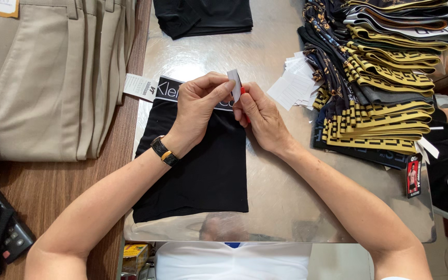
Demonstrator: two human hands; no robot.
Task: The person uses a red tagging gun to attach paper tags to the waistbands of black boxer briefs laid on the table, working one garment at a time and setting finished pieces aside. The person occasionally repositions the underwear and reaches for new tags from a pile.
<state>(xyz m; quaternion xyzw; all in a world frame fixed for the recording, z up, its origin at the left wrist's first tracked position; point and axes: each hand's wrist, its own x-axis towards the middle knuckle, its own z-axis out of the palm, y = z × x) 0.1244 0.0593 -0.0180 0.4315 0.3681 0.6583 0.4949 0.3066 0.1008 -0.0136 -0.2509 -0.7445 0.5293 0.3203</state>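
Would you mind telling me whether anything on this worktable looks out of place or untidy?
Mostly tidy. The loose white paper tags lie scattered and half tucked under the stack of yellow-banded garments, which leans and fans unevenly. The black underwear lies flat beneath both hands, which pinch a small white tag.

A shiny metal sheet (281, 197) on the wooden table (53, 181) bears black briefs (203, 171), stacked underwear (385, 78), paper tags (294, 85).
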